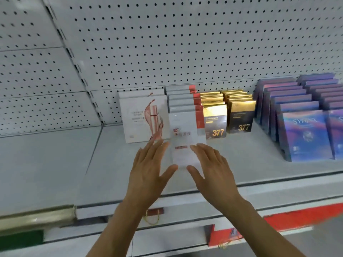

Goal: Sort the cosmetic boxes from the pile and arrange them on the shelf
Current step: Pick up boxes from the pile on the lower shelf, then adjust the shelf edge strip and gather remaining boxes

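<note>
- Cosmetic boxes stand in sorted rows on the shelf (55, 164) across the middle of the frame: pink-splash white boxes (143, 119), white boxes with red edges (182, 101), gold-and-black boxes (227, 112), purple boxes (304, 115) at right.
- White front box (183, 140), centre frame, stands between both hands at the head of the red-edged row.
- Left hand (148, 171) and right hand (213, 169): grip released, fingers straight, flanking the box; contact is unclear.
- Sorting looks well advanced; the shelf's left part is unfilled, and no pile is visible.
</note>
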The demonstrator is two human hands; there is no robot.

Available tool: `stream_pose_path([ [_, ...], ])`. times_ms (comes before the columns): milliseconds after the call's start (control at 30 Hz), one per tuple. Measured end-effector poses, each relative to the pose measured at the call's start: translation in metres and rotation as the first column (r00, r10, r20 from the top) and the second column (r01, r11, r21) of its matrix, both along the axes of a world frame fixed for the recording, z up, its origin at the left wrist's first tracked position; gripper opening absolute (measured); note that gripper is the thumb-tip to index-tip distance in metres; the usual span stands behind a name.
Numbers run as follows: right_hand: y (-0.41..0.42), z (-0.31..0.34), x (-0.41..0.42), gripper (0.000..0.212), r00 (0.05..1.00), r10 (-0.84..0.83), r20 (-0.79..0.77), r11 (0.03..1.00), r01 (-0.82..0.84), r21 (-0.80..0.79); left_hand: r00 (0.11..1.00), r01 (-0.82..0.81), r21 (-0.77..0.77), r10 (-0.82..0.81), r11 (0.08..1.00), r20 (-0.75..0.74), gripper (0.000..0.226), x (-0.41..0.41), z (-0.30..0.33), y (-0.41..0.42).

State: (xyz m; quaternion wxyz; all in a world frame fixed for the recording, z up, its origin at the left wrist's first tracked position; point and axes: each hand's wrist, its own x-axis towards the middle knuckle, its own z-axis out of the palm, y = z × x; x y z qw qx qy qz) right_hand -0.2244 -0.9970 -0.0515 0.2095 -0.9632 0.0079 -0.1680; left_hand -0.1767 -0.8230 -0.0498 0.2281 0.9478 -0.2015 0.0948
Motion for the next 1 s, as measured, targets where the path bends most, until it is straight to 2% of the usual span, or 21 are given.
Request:
stream_pose_path([
  [200,0.073,-0.014,-0.060,0.038,0.989,0.073,0.126,0.994,-0.082,0.075,0.990,-0.138,-0.074,0.135,0.988,-0.036,0.062,-0.078,-0.011,0.073],
  [333,0.120,-0.020,-0.084,0.035,0.981,0.181,0.072,0.973,-0.190,0.131,0.972,-0.216,-0.090,0.206,0.972,-0.115,0.068,-0.119,-0.009,0.122],
  [433,0.154,-0.018,-0.088,0.034,0.964,0.263,0.027,0.957,-0.265,0.121,0.960,-0.267,-0.106,0.255,0.958,-0.116,0.063,-0.136,-0.009,0.163],
  [567,0.204,-0.011,-0.081,0.035,0.924,0.382,-0.019,0.919,-0.377,0.115,0.950,-0.306,-0.033,0.303,0.951,-0.068,0.056,-0.145,-0.009,0.221],
  [800,0.318,-0.005,-0.050,0.032,0.850,0.526,-0.030,0.845,-0.518,0.133,0.882,-0.470,-0.119,0.459,0.875,-0.109,0.055,-0.144,-0.010,0.323],
  [1000,0.452,0.001,-0.014,0.031,0.803,0.592,-0.067,0.801,-0.577,0.159,0.837,-0.548,-0.134,0.537,0.826,-0.110,0.052,-0.125,0.005,0.455],
])
